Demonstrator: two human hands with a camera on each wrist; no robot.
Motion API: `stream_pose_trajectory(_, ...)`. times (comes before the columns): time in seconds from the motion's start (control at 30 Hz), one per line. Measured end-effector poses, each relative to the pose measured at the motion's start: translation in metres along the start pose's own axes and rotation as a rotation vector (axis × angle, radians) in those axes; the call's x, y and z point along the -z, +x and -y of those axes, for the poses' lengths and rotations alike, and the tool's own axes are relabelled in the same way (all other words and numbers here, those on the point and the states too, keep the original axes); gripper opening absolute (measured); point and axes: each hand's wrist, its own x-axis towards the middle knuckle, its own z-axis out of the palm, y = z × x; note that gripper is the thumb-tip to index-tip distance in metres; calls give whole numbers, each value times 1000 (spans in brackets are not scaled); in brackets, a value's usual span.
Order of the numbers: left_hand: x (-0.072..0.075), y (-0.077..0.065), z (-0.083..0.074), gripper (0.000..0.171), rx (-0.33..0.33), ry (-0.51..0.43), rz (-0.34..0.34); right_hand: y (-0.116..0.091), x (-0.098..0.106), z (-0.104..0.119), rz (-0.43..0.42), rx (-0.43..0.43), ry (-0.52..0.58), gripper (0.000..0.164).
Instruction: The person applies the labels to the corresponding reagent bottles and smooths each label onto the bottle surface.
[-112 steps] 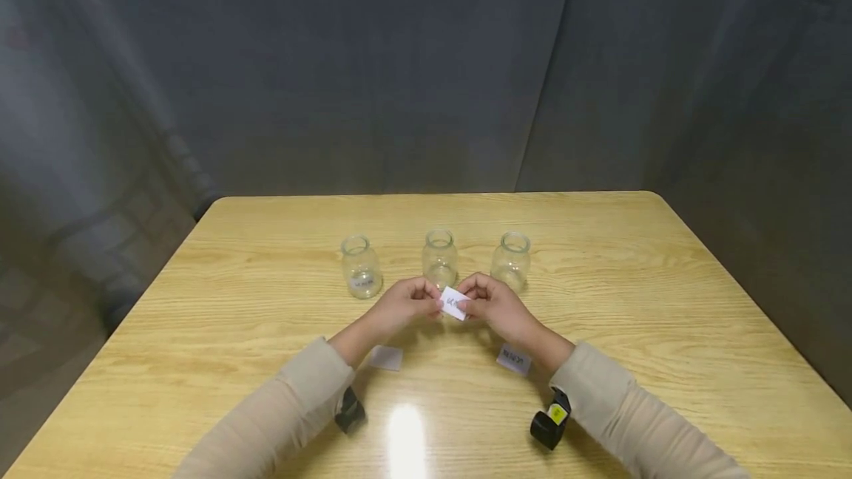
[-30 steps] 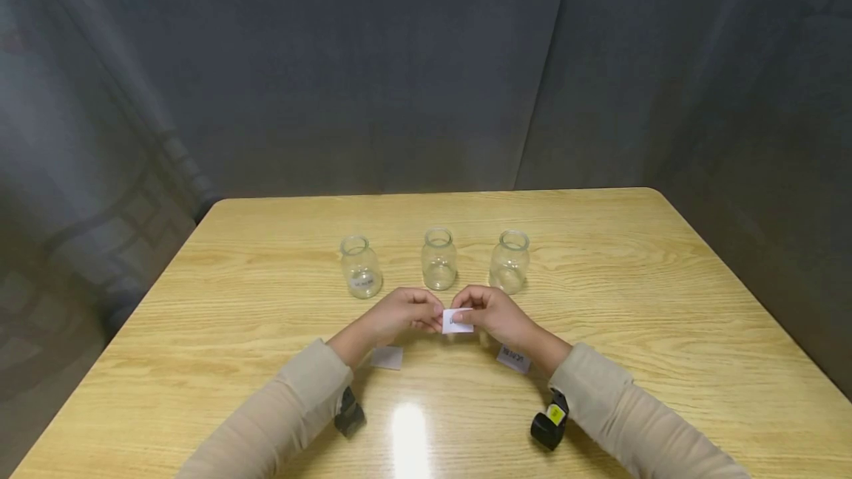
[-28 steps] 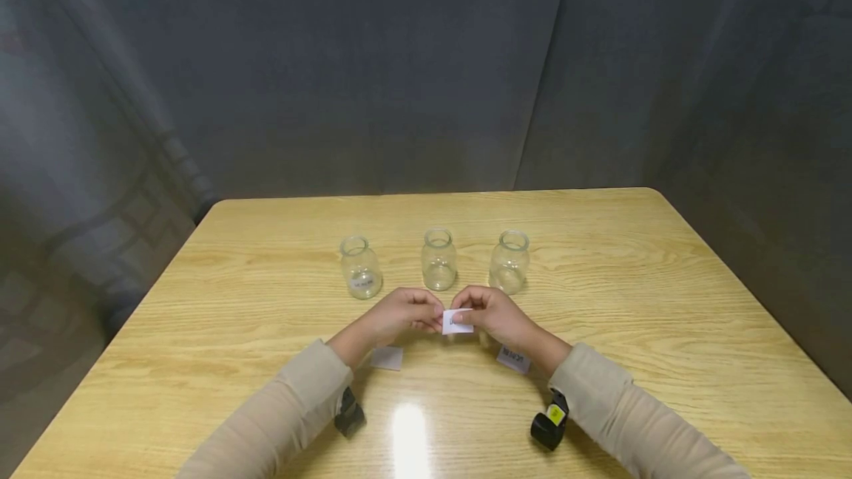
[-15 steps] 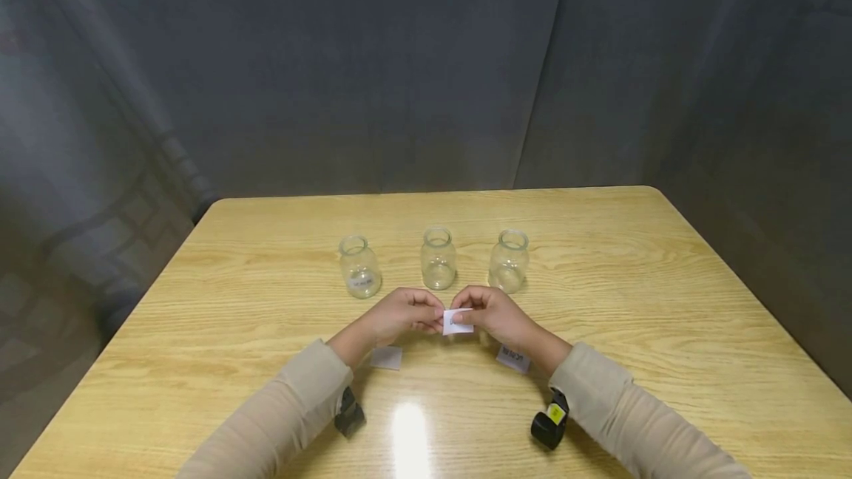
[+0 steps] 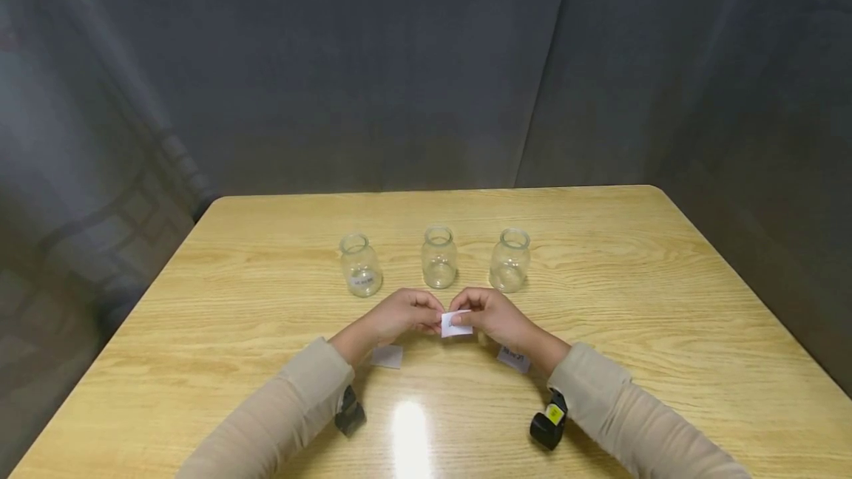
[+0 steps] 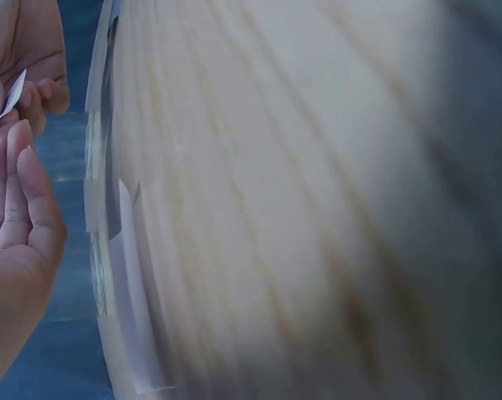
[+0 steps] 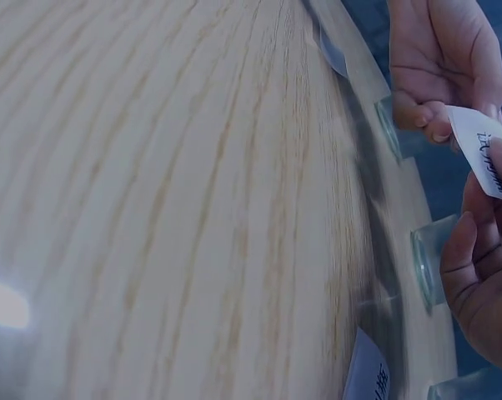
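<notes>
Both hands meet over the middle of the table, a small white paper label (image 5: pixel 455 324) between them. My right hand (image 5: pixel 499 320) pinches it, thumb lying flat across its face and covering part of the dark handwriting (image 7: pixel 483 150). At the label's left edge, thumb and fingertips of my left hand (image 5: pixel 399 316) pinch it. Just beyond the hands stand three clear glass jars: a left jar (image 5: pixel 360 265), a middle jar (image 5: pixel 439 257) and a right jar (image 5: pixel 509 261). A written label shows low on the left jar.
Two more white labels lie on the wooden table (image 5: pixel 266 301): a plain-looking one (image 5: pixel 387 356) by the left wrist and a written one (image 5: pixel 513 358) partly under the right wrist. Black wrist cameras hang below both sleeves. A dark grey curtain (image 5: pixel 399 72) rises behind the table.
Since the oldest frame both hands have come slightly nearer with the label, which has turned from slanted to nearly level. The right thumb covers more of it. During the last second they barely move.
</notes>
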Motion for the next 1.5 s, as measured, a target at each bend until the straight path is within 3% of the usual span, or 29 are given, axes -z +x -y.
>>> stream_pose_trajectory(0.37,-1,2,1,15,36,-85,-23,0,0,3,-48,-33,-3,14)
stream_pose_trajectory(0.63,-2,2,1,15,43,-84,-36,0,-3,2,-70,-38,-14,15)
stream_pose_trajectory(1.0,1,4,-1,12,20,-64,-148,-3,2,3,-222,-99,16,15)
stream_pose_trajectory(1.3,-2,3,-4,16,1,-63,-115,-1,-3,1,-97,-50,-37,20)
stream_pose_trajectory(1.5,-6,4,-2,17,13,-51,-96,-2,-9,4,-73,-62,-8,22)
